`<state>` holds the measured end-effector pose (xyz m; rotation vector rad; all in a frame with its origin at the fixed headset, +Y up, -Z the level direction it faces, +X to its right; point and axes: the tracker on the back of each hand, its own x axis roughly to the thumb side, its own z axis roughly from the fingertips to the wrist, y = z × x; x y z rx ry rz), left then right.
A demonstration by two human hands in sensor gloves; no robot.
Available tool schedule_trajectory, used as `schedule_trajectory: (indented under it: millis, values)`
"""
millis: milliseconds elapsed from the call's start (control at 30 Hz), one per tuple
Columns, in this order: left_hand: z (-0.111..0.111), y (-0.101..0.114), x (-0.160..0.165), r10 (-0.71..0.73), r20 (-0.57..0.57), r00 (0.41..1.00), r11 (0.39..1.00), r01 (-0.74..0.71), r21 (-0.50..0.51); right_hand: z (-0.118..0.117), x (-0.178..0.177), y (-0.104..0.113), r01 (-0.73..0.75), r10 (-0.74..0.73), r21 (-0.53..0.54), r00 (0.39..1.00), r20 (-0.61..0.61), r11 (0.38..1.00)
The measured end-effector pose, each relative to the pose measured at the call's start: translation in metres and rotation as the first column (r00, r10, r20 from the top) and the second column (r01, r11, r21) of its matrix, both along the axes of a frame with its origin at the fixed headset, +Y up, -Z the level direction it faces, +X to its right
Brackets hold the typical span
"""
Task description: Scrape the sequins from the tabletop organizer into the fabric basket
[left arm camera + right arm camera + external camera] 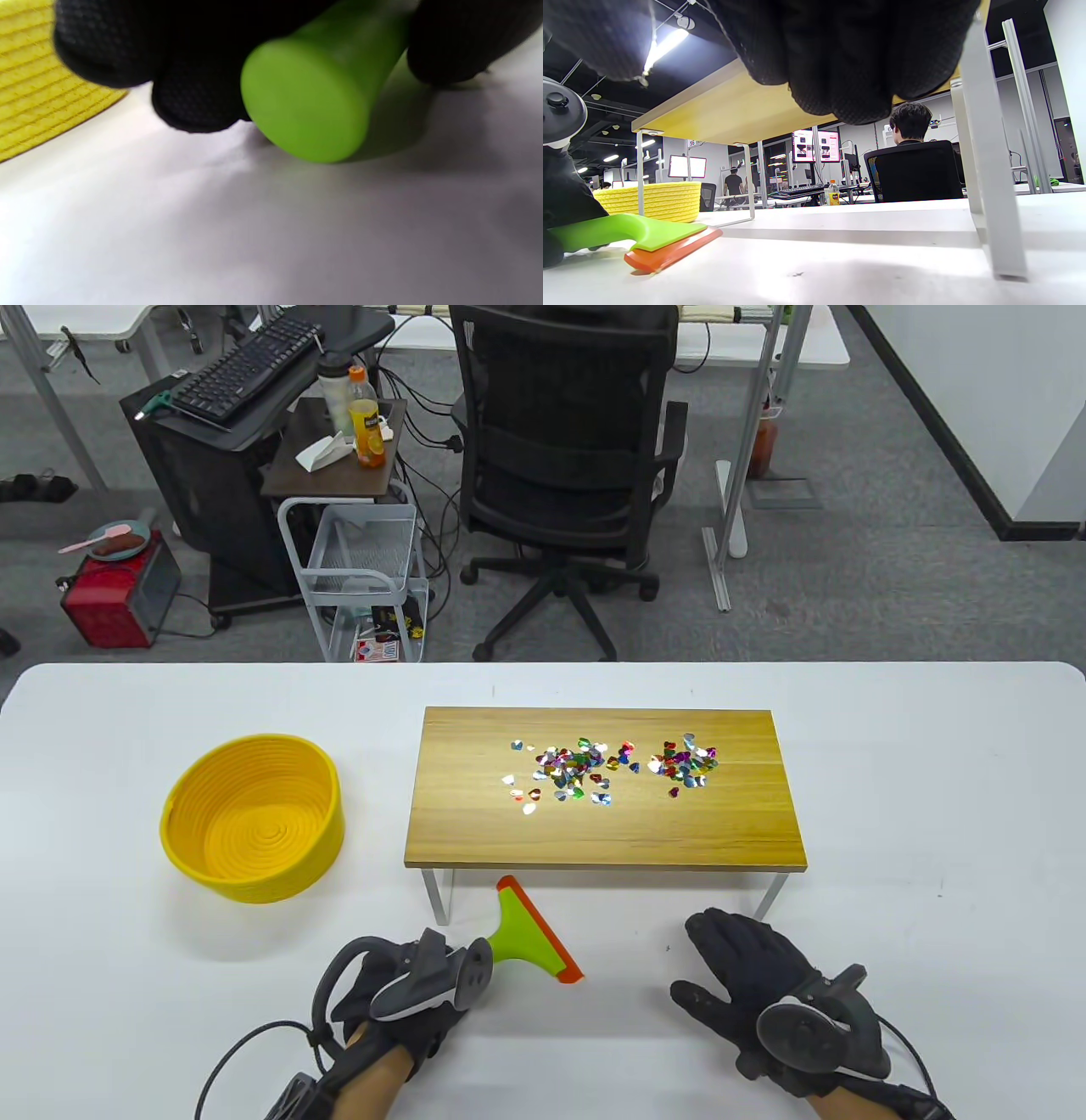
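Our two hands at a table's near edge, a raised board behind them and a basket to the left.

We see the tabletop organizer (606, 789) standing on its legs at the middle of the table (933, 814), with sequins (607, 770) scattered on its top in two clusters, toward the far right. The fabric basket (253, 819) sits on the table left of the organizer, apart from it. In front of the organizer's left leg lies a scraper (533, 931), its blade end toward the organizer, its handle in our left hand (407, 993). Our right hand (764, 993) rests on the table to the right, near the front edge.
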<state>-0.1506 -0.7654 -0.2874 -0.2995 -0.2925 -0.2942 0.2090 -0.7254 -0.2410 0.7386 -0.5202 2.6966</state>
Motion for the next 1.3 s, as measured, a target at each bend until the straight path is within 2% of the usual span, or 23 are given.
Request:
schedule_trajectory:
  millis: [333,633,767,900,1033,1100,1200,1300]
  values:
    - [0.005,0.009,-0.008,0.087,0.092,0.992,0.994,-0.092,0.051,-0.001,0.001,0.0,0.001,-0.001,-0.006,1.0,0.011,1.0]
    - [0.019,0.044,-0.011,0.232,0.237,0.943,0.956,-0.267,0.124,-0.002,0.001,0.0,0.022,-0.021,-0.011,1.0,0.021,1.0]
    - [0.027,0.066,-0.011,0.377,0.286,0.881,0.895,-0.426,0.131,-0.002,0.001,-0.002,0.025,-0.024,-0.028,1.0,0.02,0.999]
    - [0.036,0.085,-0.006,0.434,0.362,0.825,0.835,-0.519,0.183,-0.003,0.0,-0.003,0.029,-0.028,-0.045,0.999,0.017,0.999]
    - [0.042,0.102,0.003,0.579,0.43,0.693,0.688,-0.698,0.198,-0.001,-0.002,-0.003,0.033,-0.033,-0.05,0.999,0.008,0.998]
    - [0.043,0.109,0.01,0.624,0.431,0.652,0.637,-0.744,0.203,-0.001,-0.003,-0.003,0.045,-0.045,-0.055,0.999,0.006,0.997]
    - [0.045,0.118,0.022,0.67,0.416,0.614,0.579,-0.784,0.225,-0.001,-0.004,-0.003,0.072,-0.072,-0.067,0.997,0.001,0.995]
    - [0.048,0.128,0.039,0.677,0.403,0.616,0.552,-0.787,0.276,0.0,-0.004,-0.003,0.104,-0.105,-0.082,0.994,-0.009,0.991]
